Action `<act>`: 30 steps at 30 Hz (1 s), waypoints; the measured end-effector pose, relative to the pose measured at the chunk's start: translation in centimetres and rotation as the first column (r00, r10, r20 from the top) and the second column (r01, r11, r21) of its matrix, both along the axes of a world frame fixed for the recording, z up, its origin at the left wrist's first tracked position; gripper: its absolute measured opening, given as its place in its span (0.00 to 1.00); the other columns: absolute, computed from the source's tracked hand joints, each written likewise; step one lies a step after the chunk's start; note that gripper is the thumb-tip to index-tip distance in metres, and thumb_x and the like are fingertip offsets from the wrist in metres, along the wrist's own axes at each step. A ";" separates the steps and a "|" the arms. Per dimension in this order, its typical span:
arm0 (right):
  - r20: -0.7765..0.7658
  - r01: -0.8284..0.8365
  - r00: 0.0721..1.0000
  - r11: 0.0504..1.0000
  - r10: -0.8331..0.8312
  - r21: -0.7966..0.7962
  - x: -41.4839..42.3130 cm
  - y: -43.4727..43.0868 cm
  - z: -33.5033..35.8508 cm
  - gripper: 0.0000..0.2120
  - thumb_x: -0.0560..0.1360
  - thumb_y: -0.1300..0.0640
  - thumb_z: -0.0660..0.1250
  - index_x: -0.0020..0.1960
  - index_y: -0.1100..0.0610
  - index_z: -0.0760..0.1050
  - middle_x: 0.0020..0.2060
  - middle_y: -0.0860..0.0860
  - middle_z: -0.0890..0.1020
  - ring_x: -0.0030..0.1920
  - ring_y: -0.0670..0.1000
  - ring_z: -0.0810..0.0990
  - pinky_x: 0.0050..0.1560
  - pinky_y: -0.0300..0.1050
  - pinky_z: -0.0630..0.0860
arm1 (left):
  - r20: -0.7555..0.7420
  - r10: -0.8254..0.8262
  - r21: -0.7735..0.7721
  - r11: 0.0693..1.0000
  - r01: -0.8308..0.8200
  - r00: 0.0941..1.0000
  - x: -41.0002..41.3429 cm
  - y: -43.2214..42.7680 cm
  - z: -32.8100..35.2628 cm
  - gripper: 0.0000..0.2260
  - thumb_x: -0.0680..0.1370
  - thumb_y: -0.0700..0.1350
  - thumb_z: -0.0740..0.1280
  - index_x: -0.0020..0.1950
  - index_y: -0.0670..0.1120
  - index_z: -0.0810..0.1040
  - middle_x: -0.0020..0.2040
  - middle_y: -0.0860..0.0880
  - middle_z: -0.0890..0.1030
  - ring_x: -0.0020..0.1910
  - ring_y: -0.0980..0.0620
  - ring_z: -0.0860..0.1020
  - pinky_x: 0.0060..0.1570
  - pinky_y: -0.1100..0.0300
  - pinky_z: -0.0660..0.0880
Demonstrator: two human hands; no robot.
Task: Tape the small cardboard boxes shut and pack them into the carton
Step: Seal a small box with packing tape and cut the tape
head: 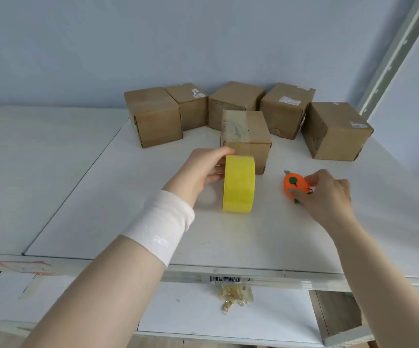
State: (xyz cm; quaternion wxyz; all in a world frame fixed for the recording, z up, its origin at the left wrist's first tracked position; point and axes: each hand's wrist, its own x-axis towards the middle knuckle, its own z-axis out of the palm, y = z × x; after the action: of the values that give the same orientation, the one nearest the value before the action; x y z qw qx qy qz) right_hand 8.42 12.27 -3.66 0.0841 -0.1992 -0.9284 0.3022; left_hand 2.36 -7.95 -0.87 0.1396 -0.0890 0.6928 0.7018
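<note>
Six small cardboard boxes (247,139) stand on the bench (128,197), the nearest just beyond the left hand (203,169), whose fingers curl round an upright yellow tape roll (238,184); right hand (328,194) fingers pinch an orange cutter (295,185). Boxes probably light and stiff: best gripped across opposite side walls

Both forearms are bare to the frame's edge. Just behind the left hand (202,172), the wrist wears a wide cream-white sweatband (158,226) of finely ribbed stretch knit, with a small white embroidered logo, too blurred to read. The right hand (328,197) and wrist are bare.
</note>
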 end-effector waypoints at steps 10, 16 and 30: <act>-0.409 -0.532 0.770 0.847 0.489 0.012 -3.3 -4.9 6.1 0.12 0.73 0.61 0.69 0.55 0.51 0.77 0.49 0.48 0.77 0.48 0.49 0.76 0.50 0.35 0.73 | -0.018 -0.001 0.094 0.996 0.002 1.000 -0.7 -0.1 -0.4 0.06 0.75 0.41 0.68 0.38 0.45 0.76 0.35 0.48 0.79 0.33 0.53 0.77 0.29 0.68 0.76; -0.368 -0.535 0.702 0.793 0.610 0.292 -5.2 -5.7 5.1 0.12 0.71 0.64 0.71 0.54 0.58 0.79 0.47 0.51 0.80 0.47 0.46 0.73 0.42 0.31 0.64 | -0.035 -0.033 0.128 0.991 0.038 0.999 -0.9 -0.4 -0.7 0.05 0.74 0.42 0.69 0.39 0.46 0.76 0.36 0.48 0.79 0.34 0.54 0.78 0.33 0.67 0.76; -0.352 -0.565 0.617 0.707 0.704 0.425 -6.6 -5.4 4.8 0.11 0.69 0.67 0.72 0.51 0.60 0.81 0.46 0.56 0.80 0.47 0.56 0.77 0.47 0.46 0.71 | -0.004 -0.023 0.131 0.991 0.024 1.000 -1.3 -0.2 -0.7 0.06 0.74 0.41 0.69 0.37 0.44 0.76 0.34 0.48 0.78 0.28 0.56 0.77 0.27 0.70 0.74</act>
State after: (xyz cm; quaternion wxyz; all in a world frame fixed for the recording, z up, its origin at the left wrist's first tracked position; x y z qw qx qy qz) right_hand 1.83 6.88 1.14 0.2292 0.2428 -0.9162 0.2215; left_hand 1.02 -8.12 -1.53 0.1524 -0.0704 0.6466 0.7441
